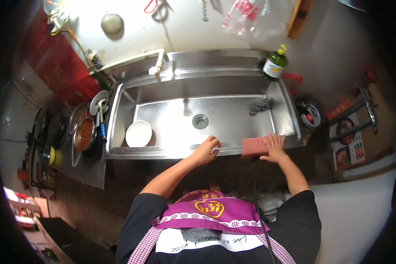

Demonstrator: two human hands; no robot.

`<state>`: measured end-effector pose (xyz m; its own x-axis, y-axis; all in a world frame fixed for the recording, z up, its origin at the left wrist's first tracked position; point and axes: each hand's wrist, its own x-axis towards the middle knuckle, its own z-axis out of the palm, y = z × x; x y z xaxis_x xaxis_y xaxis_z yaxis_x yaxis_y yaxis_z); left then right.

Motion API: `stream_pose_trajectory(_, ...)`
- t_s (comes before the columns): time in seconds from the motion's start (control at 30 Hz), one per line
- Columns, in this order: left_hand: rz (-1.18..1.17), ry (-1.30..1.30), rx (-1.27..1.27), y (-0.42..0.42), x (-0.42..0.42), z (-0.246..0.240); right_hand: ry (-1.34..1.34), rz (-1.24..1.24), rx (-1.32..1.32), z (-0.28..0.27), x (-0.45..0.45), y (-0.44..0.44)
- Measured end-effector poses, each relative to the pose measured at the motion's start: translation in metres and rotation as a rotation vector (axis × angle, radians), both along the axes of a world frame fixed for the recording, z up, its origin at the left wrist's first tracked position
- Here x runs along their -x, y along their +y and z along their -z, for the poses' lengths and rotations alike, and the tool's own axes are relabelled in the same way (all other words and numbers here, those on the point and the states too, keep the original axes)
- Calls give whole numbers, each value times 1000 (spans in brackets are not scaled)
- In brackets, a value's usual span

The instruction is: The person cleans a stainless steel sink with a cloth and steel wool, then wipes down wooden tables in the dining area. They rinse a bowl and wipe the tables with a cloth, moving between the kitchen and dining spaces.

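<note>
My right hand point(273, 147) lies with fingers spread on a pink-red cloth point(254, 146), which rests over the front rim of a stainless steel sink point(171, 152). Above the same rim, further left, my left hand point(206, 151) is loosely curled, with no object visible in it. A white bowl point(138, 133) sits in the front left corner of the basin. On the basin floor at the right lies a dark steel-wool scourer point(259, 107). The drain point(200, 121) is near the middle.
A white tap point(155, 70) reaches over the back rim. A green pump bottle point(275, 63) stands at the back right corner. Left of the sink, a counter holds a pot of red-brown sauce point(84, 133) and a blue-handled utensil point(102, 131). A bin point(309, 115) stands to the right.
</note>
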<state>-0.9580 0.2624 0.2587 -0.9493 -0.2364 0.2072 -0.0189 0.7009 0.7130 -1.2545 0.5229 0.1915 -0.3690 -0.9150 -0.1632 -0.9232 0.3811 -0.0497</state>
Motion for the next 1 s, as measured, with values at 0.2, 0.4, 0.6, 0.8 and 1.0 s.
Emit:
stream_pose_trajectory(0.2, -463, -142, -223, -32, -163, 23, 143, -446, -23, 26, -62, -71)
stream_pose_trajectory(0.4, -786, -21, -397, -47, -291, 55, 46, -793, 30, 24, -182, -198)
stream_pose_trajectory(0.6, -970, -31, -427, -41, -411, 78, 15, -994, 250, 30, -388, -364)
stream_pose_trajectory(0.8, -1102, -128, -473, -37, -511, 111, -110, -1032, 538, 62, -545, -508)
stream_pose_trajectory(1.0, -1290, -239, -664, -8, -580, 166, -677, -861, 417, 14, -560, -494)
